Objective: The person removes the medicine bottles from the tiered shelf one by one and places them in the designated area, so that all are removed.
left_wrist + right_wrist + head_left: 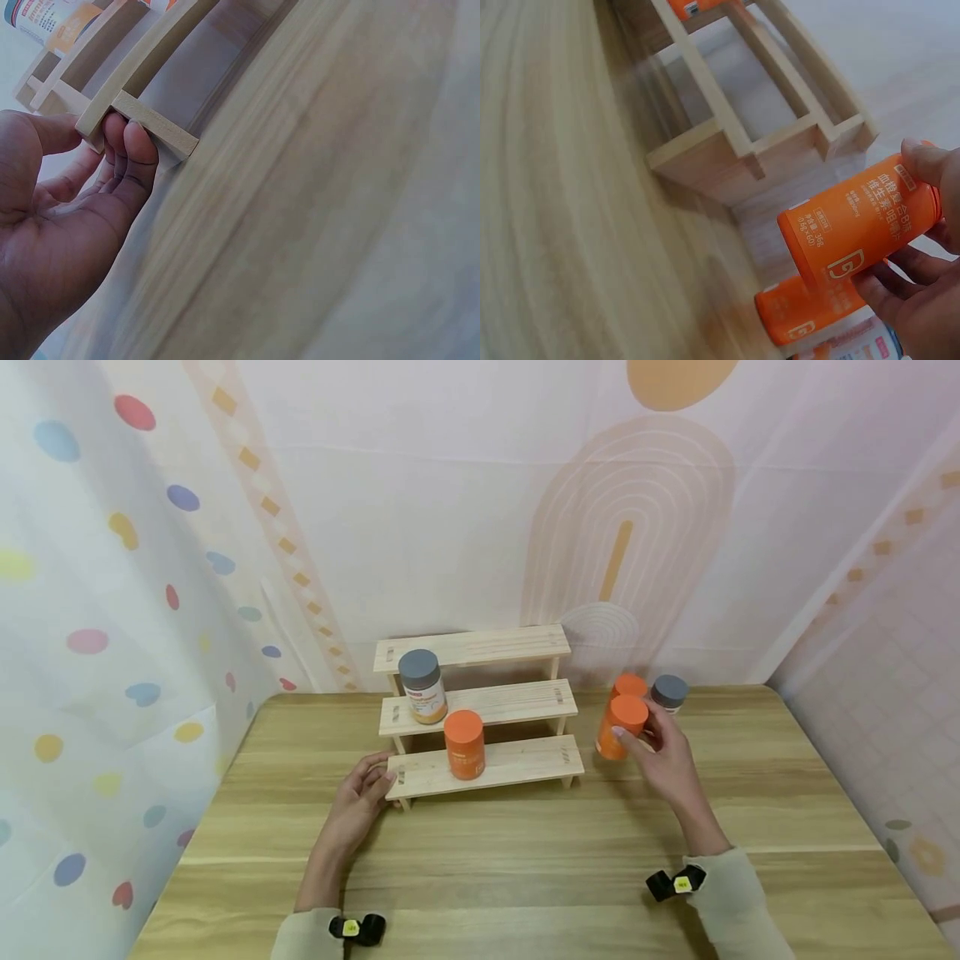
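A three-step wooden display rack [510, 767] stands on the table. My left hand [355, 806] grips the left end of its lowest step, thumb above and fingertips [139, 142] curled beneath, by the leg. With thumb and fingers near the lid, my right hand [670, 762] holds an orange supplement bottle [613, 739] to the right of the rack; in the right wrist view this bottle [859, 217] is tilted. Behind it are a second orange bottle [799, 307] and a grey-lidded bottle [670, 691]. Another orange bottle [465, 747] stands on the lowest step, and a grey-lidded white bottle [424, 689] on the middle one.
The wood-grain table [495, 868] extends in front of the rack and to both sides. A patterned curtain [450, 527] hangs close behind the rack and along the sides. Each sleeve carries a small black wrist camera [360, 929].
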`<state>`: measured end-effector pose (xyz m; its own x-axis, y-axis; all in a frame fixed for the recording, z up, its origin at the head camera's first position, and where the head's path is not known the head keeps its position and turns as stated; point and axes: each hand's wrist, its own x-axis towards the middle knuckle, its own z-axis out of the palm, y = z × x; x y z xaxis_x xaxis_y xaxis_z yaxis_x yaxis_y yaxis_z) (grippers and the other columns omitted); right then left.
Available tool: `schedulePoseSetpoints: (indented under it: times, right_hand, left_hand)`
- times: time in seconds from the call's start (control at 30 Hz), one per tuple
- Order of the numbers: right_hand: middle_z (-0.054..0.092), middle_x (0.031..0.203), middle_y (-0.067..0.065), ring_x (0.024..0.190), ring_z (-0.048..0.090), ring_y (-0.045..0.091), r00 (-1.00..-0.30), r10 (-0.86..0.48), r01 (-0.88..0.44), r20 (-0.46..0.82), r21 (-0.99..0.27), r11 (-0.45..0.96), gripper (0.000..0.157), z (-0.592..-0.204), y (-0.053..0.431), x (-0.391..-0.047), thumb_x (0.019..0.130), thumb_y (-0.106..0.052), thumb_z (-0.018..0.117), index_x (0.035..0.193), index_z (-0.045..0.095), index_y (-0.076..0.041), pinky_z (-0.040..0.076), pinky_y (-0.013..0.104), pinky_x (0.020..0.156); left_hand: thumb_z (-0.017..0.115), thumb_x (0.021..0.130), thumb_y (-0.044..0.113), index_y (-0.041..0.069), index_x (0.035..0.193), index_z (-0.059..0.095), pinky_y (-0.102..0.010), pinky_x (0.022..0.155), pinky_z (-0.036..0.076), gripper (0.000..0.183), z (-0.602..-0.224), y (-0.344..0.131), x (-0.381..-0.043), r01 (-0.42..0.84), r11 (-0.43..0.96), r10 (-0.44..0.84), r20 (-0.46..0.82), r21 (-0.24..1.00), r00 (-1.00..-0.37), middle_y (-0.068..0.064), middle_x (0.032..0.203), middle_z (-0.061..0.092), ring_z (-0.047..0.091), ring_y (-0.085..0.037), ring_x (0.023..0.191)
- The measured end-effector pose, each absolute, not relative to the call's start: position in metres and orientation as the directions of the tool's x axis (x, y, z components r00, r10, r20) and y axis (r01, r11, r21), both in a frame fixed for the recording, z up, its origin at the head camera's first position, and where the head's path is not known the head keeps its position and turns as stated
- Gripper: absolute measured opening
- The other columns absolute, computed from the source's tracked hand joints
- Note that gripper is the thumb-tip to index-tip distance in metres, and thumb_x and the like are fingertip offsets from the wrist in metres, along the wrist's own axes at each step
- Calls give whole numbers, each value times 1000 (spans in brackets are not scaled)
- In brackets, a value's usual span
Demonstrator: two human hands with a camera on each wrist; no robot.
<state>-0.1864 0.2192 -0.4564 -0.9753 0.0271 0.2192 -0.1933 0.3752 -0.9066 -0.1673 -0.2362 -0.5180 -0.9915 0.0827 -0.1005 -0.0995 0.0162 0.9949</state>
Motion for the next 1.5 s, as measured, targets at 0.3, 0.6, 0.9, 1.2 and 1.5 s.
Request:
schedulePoseSetpoints:
  times: [0.3, 0.6, 0.9, 1.2, 1.5]
  right_hand:
    - [49, 152, 17, 139, 50, 37, -988, 34, -129, 154, -915, 382, 62, -469, 227, -185, 100, -25, 70, 154, 43, -11, 43, 57, 114]
    - [49, 153, 20, 142, 48, 37, -989, 49, -104, 137, -904, 415, 64, -481, 239, -186, 99, -26, 70, 154, 42, -10, 43, 56, 116]
    - [46, 156, 20, 142, 47, 38, -994, 31, -82, 105, -906, 415, 68, -483, 248, -182, 101, -25, 68, 158, 35, -12, 41, 57, 117]
    - [43, 157, 22, 143, 44, 42, -994, 10, -92, 105, -905, 416, 70, -481, 249, -182, 101, -24, 68, 160, 32, -10, 40, 61, 116]
    - [43, 159, 18, 142, 45, 39, -985, -24, -163, 172, -867, 471, 71, -474, 250, -182, 101, -29, 68, 160, 33, -10, 44, 40, 112]
  left_hand:
    - [53, 108, 15, 6, 149, 42, -25, 77, 57, 44, -519, -237, -167, -103, 3, 89, -102, 995, -991, -1, 110, 62, 62, -11, 94]
    - [52, 108, 14, 6, 150, 40, -25, 77, 57, 44, -519, -238, -168, -118, -1, 87, -117, 993, -989, -2, 112, 60, 62, -12, 94]
    - [52, 108, 13, 6, 150, 40, -26, 76, 58, 43, -520, -237, -168, -107, 2, 86, -107, 994, -991, -2, 111, 61, 62, -12, 93]
    - [52, 108, 13, 5, 149, 41, -26, 75, 58, 43, -519, -236, -167, -107, 3, 81, -107, 994, -991, -2, 110, 62, 62, -11, 92]
    - [52, 108, 11, 2, 148, 40, -26, 75, 57, 43, -519, -236, -167, -98, -4, 83, -98, 995, -992, -2, 109, 61, 61, -11, 91]
